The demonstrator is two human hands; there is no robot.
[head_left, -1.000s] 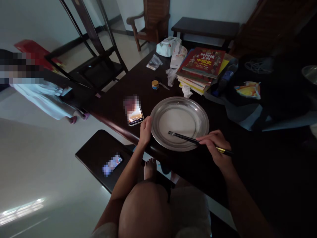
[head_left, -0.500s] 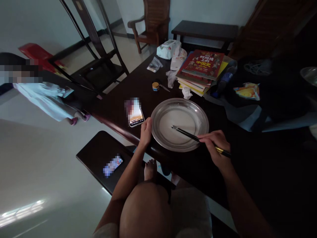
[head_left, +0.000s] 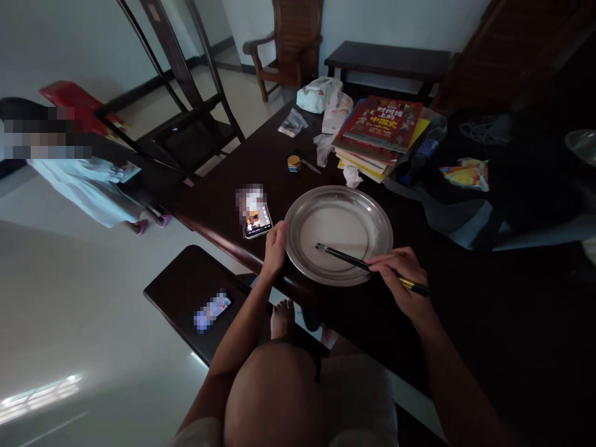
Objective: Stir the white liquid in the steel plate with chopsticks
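The dark chopsticks (head_left: 354,262), thin and gold-capped at the rear end, lie nearly level with tips pointing left into the shallow round steel plate (head_left: 382,218) on the worktop (head_left: 223,192), pinched in the closed fingers of the right hand (head_left: 401,274), while the left hand (head_left: 274,247) grips the plate's near-left rim.

This is a home, likely a dining or living room. A dark wooden table (head_left: 223,186) carries everyday clutter: a stack of books (head_left: 379,133), plastic bags (head_left: 321,93), a phone (head_left: 257,221) and a metal plate (head_left: 338,234). Wooden chairs (head_left: 284,46) stand on a pale tiled floor (head_left: 69,323) by plain white walls.
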